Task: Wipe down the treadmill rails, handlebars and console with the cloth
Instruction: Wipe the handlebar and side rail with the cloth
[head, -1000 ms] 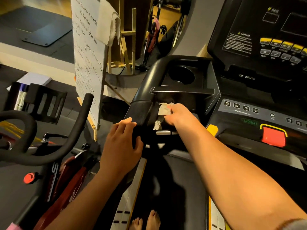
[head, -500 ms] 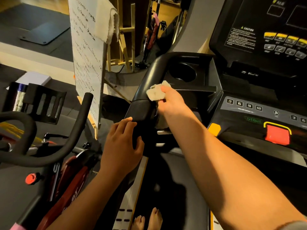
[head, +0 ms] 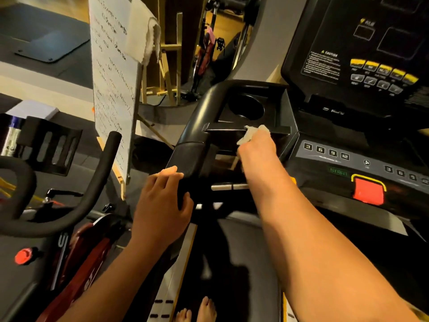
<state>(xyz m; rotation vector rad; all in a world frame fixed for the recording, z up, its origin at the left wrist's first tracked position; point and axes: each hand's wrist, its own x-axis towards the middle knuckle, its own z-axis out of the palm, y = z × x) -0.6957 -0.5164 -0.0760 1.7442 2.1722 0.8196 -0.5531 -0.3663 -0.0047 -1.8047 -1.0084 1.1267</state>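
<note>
The black treadmill console [head: 362, 54] rises at the upper right, with a button panel [head: 329, 156] and a red stop button [head: 368, 191] below it. My right hand [head: 256, 148] grips a small white cloth [head: 251, 133] and presses it against the ledge of the black tray just below the cup holder [head: 246, 108]. My left hand [head: 162, 205] wraps around the black left handlebar [head: 192, 156], fingers over its top. A silver sensor bar [head: 228, 187] shows between the two hands.
A black-and-red exercise bike [head: 58, 205] with a curved handlebar stands close on the left. A whiteboard on a wooden easel [head: 111, 89], a towel draped over it, stands behind the handlebar. The treadmill belt [head: 243, 263] and my bare feet [head: 197, 312] are below.
My right hand has carried the cloth from the lower inner side of the handlebar up and then rightward onto the tray ledge. My left hand has stayed on the handlebar.
</note>
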